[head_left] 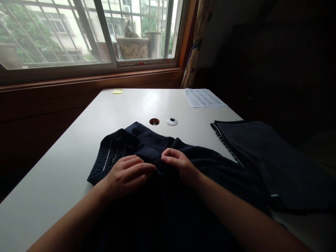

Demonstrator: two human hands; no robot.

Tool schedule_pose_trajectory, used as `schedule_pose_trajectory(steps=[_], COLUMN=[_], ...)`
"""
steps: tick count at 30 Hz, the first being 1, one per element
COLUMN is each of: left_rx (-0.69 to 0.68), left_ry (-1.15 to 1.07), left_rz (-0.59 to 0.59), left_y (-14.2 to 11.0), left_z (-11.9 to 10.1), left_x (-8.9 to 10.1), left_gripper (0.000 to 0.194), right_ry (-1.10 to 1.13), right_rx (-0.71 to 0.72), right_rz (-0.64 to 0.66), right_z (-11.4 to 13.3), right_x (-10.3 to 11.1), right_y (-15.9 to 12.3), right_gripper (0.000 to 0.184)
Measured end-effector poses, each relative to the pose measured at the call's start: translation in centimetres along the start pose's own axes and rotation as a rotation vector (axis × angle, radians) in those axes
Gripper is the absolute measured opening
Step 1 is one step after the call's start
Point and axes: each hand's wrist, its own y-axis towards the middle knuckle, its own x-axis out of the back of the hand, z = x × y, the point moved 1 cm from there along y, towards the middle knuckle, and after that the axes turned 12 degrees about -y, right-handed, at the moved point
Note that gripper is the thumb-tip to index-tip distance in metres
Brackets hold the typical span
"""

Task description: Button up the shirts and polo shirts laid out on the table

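A pair of dark navy trousers [204, 154] lies spread over the near part of the white table, its waistband turned to the left with a white line along the inside. My left hand [128, 175] rests on the cloth near the waistband, fingers closed together and pinching the fabric. Just to its right, my right hand [181, 166] grips the same trousers between thumb and bent forefinger. The two hands' fingertips are close but apart. Deep shadow hides the cloth below my hands.
Another dark folded garment [262, 147] lies at the right edge of the white table [60, 150]. Printed sheets [204, 98] and a yellow sticky note [117, 91] are at the far edge. A round cable hole [154, 121] and its loose cover [172, 121] sit mid-table, before a barred window.
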Motion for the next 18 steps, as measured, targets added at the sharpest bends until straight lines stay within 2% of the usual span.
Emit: schedule_pose_trajectory(steps=[13,18], left_rx=[0.037,0.109], left_ry=[-0.084,-0.166], left_rz=[-0.023,-0.065], left_y=[0.01,0.27], left_z=[0.07,-0.05], left_x=[-0.06,-0.06], left_gripper=[0.015,0.020], right_ry=[-0.008,-0.012], right_rx=[0.003,-0.001], right_rz=[0.012,0.020], right_z=[-0.11,-0.11], right_x=[0.04,0.07], right_y=[0.00,-0.01], right_gripper=[0.024,0.025])
